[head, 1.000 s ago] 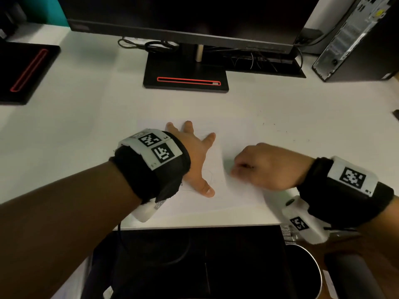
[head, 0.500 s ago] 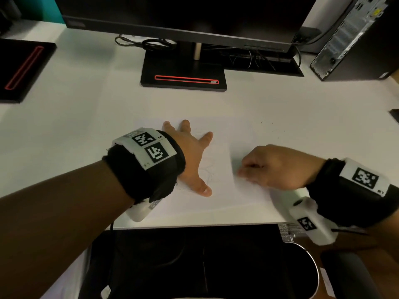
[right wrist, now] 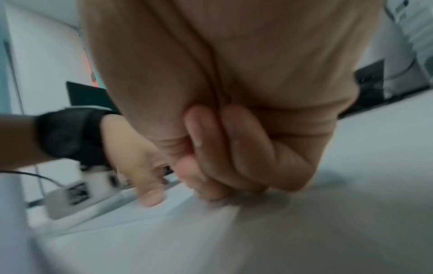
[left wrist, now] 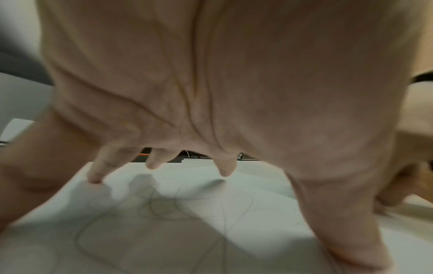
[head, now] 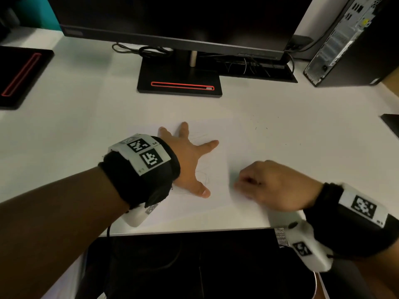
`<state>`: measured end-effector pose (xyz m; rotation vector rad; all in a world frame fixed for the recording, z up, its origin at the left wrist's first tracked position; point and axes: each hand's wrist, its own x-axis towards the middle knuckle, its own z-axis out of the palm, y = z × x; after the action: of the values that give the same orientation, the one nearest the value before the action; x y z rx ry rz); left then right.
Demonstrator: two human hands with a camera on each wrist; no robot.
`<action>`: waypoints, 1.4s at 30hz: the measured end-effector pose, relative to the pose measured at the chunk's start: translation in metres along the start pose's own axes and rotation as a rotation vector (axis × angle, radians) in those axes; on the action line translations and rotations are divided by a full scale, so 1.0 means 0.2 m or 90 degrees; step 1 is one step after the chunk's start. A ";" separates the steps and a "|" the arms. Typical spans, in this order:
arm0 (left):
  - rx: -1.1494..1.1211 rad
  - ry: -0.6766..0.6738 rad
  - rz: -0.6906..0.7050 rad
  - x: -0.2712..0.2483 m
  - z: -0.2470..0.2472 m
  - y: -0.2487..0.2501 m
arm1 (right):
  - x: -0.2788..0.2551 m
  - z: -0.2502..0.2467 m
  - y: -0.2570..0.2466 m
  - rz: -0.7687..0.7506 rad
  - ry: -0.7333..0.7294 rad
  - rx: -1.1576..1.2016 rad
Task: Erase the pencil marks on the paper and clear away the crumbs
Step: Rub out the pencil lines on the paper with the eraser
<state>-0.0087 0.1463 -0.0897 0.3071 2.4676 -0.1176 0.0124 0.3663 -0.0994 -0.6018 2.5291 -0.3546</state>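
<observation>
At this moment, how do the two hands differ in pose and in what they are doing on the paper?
The left hand lies flat with fingers spread, pressing the paper down over the pencil marks; the right hand is curled into a loose fist, fingertips down at the sheet. The left is sharp in the head view, the right blurred. Whether the right holds an eraser cannot be told. Both wear black wrist straps and touch the same sheet.

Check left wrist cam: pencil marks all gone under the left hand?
No, looping pencil marks show on the paper beneath the spread left hand.
</observation>
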 end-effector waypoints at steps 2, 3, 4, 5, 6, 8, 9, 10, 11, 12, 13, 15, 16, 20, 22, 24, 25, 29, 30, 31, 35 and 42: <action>0.001 -0.003 0.027 -0.01 0.00 0.01 | -0.01 0.04 -0.03 -0.004 -0.012 0.030; 0.006 -0.009 0.034 -0.01 0.00 0.01 | 0.00 0.03 -0.01 0.009 -0.008 0.039; 0.011 -0.017 0.036 -0.01 0.00 0.02 | 0.01 0.01 0.01 0.028 0.003 0.051; 0.017 -0.027 0.033 -0.01 0.00 0.02 | 0.03 -0.02 0.03 0.050 0.020 0.066; 0.026 -0.034 0.029 -0.01 0.00 0.02 | 0.03 -0.03 0.04 0.065 0.038 0.075; 0.046 -0.040 0.022 -0.01 -0.01 0.03 | 0.03 -0.01 0.01 0.061 0.043 0.064; 0.052 -0.040 0.020 -0.01 -0.01 0.03 | 0.02 0.02 -0.04 0.036 0.029 0.046; 0.054 -0.039 0.023 -0.01 -0.01 0.04 | 0.01 0.05 -0.08 0.010 0.010 0.026; 0.055 -0.037 0.026 -0.01 -0.01 0.04 | 0.01 0.07 -0.12 -0.009 -0.006 0.015; 0.056 -0.036 0.026 -0.01 -0.01 0.04 | 0.01 0.07 -0.13 -0.013 -0.018 0.015; 0.052 -0.038 0.023 -0.02 -0.01 0.04 | 0.03 0.05 -0.12 -0.005 -0.023 0.023; 0.039 -0.040 0.015 -0.02 -0.01 0.04 | 0.06 -0.01 -0.08 0.024 -0.015 0.047; 0.034 -0.039 0.011 -0.03 -0.02 0.05 | 0.06 -0.02 -0.07 0.031 -0.006 0.049; 0.041 -0.037 0.014 -0.02 -0.02 0.05 | 0.03 0.07 -0.18 -0.043 -0.017 -0.002; 0.034 -0.038 0.012 -0.01 -0.01 0.04 | 0.04 0.06 -0.17 -0.041 -0.035 0.004; 0.017 -0.042 0.005 -0.01 0.00 0.03 | 0.07 0.00 -0.12 -0.004 -0.022 0.020; 0.014 -0.042 0.002 -0.01 -0.01 0.03 | 0.08 -0.01 -0.11 0.004 -0.010 0.022; 0.026 -0.035 0.009 -0.01 -0.01 0.04 | 0.04 0.08 -0.19 -0.075 -0.032 -0.008; 0.028 -0.033 0.011 -0.01 -0.01 0.04 | 0.04 0.08 -0.19 -0.072 -0.042 -0.005; 0.026 -0.034 0.010 -0.01 -0.01 0.04 | 0.06 0.06 -0.16 -0.053 -0.041 0.002; 0.017 -0.040 -0.002 -0.01 -0.01 0.03 | 0.09 0.00 -0.12 -0.019 -0.012 0.008; 0.015 -0.046 -0.006 -0.01 -0.01 0.04 | 0.14 -0.05 -0.11 0.004 -0.020 0.018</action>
<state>-0.0062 0.1545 -0.0860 0.2953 2.3975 -0.1592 -0.0067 0.3342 -0.0951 -0.5844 2.4908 -0.3752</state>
